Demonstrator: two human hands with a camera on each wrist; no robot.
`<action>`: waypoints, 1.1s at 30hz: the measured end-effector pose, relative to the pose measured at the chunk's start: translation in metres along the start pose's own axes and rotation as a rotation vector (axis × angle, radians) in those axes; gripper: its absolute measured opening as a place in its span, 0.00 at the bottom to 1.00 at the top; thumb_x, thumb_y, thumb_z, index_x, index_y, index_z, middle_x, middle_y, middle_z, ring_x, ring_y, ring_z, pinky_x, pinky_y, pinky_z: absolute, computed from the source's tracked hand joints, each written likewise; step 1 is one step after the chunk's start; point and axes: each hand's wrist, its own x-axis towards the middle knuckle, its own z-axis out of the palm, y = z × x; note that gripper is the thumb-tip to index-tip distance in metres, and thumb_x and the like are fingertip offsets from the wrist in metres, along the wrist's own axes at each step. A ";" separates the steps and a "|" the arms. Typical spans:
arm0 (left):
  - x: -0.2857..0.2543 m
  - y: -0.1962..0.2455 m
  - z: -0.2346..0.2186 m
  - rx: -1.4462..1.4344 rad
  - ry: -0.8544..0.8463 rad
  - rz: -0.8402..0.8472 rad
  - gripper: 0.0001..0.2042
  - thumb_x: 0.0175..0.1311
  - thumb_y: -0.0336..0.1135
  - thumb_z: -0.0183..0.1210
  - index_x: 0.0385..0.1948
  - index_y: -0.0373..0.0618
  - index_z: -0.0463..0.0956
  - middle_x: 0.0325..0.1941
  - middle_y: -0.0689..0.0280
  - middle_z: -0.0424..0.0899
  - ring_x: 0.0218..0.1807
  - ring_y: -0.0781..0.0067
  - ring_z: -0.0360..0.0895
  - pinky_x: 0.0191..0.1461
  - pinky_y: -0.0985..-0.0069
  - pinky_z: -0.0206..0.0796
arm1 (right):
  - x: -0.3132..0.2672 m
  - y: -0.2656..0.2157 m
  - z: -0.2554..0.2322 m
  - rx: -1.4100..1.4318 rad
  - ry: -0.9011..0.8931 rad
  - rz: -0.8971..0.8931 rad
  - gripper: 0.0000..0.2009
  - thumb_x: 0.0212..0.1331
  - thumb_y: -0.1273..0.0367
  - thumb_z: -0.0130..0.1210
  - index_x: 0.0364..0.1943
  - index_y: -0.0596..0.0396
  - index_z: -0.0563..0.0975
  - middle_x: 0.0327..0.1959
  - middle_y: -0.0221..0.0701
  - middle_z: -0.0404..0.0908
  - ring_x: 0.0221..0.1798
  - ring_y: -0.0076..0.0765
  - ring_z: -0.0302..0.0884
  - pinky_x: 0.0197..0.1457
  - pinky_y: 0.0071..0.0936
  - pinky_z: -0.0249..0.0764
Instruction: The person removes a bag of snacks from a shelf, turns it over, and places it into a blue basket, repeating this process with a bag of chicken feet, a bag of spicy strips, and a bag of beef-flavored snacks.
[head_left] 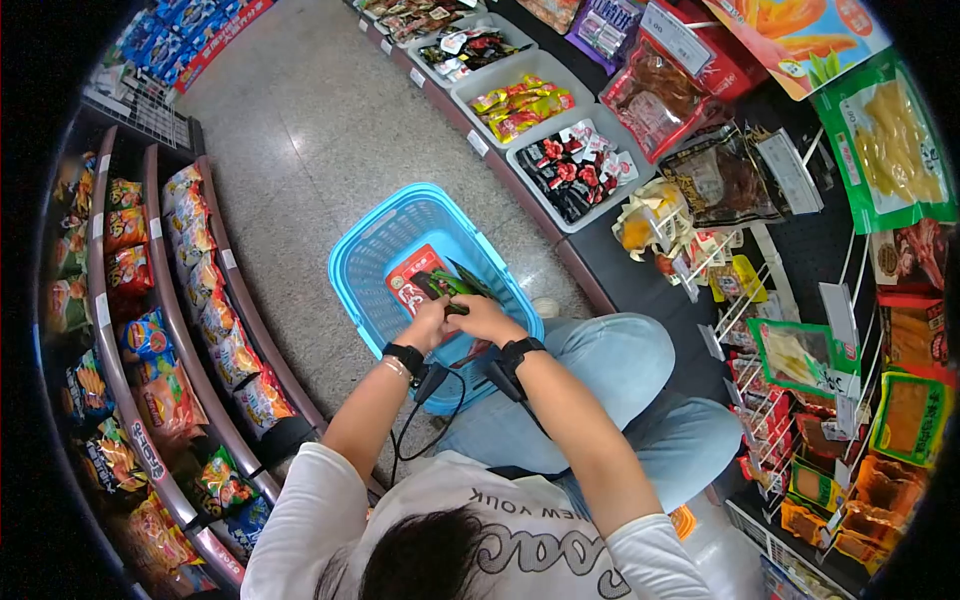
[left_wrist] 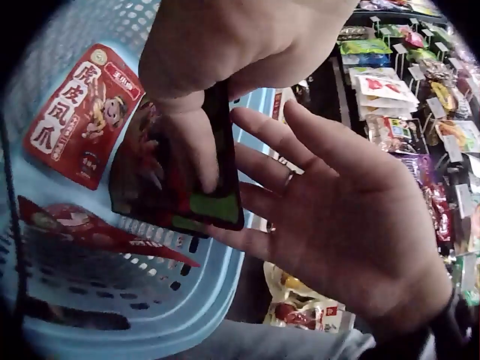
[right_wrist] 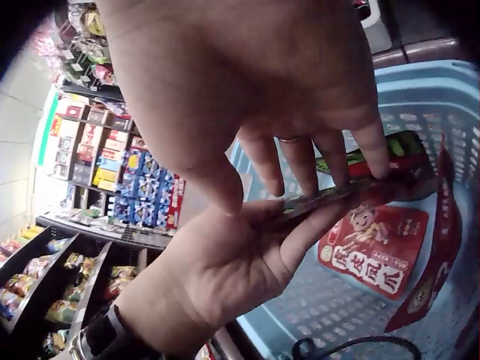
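Over the blue basket (head_left: pixel 345 260), my left hand (head_left: pixel 430 322) pinches a dark snack packet (left_wrist: pixel 169 184) with green and red print, its thumb lying across the face. My right hand (head_left: pixel 488 320) has its fingers extended, the fingertips touching the packet's edge; a ring shows on one finger. In the right wrist view the packet (right_wrist: pixel 322 199) appears nearly edge-on between the two hands. Below, a red packet (left_wrist: pixel 86 116) with white characters lies flat in the basket. Another red packet (left_wrist: pixel 105 240) leans edge-up near the basket's side.
Shelves of bagged snacks (head_left: pixel 225 320) run along the left. To the right, a counter carries grey bins (head_left: pixel 575 215) of small packets, with hanging packs (head_left: pixel 890 140) beyond. The basket stands on a grey floor (head_left: pixel 290 150) by the person's bent knees (head_left: pixel 610 365). A black cable (head_left: pixel 405 435) hangs from the wrists.
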 end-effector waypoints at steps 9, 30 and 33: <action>0.084 -0.035 0.000 0.075 -0.071 -0.038 0.08 0.64 0.31 0.44 0.34 0.37 0.72 0.31 0.58 0.77 0.33 0.64 0.76 0.30 0.65 0.68 | 0.002 0.001 -0.007 -0.078 0.061 0.180 0.20 0.46 0.63 0.55 0.43 0.58 0.76 0.42 0.47 0.78 0.47 0.53 0.75 0.51 0.40 0.71; 0.000 0.020 0.043 0.247 0.030 0.054 0.16 0.67 0.46 0.45 0.45 0.45 0.70 0.39 0.64 0.77 0.35 0.73 0.76 0.41 0.76 0.67 | -0.001 -0.004 -0.017 -0.019 0.484 0.119 0.13 0.50 0.66 0.55 0.38 0.57 0.78 0.35 0.43 0.81 0.40 0.48 0.79 0.44 0.37 0.74; -0.016 0.038 0.053 0.277 0.043 0.258 0.12 0.63 0.34 0.50 0.45 0.39 0.69 0.45 0.57 0.76 0.34 0.73 0.75 0.39 0.77 0.66 | -0.011 -0.029 -0.034 0.161 0.579 -0.058 0.09 0.52 0.68 0.54 0.34 0.57 0.78 0.31 0.41 0.82 0.37 0.44 0.81 0.41 0.34 0.75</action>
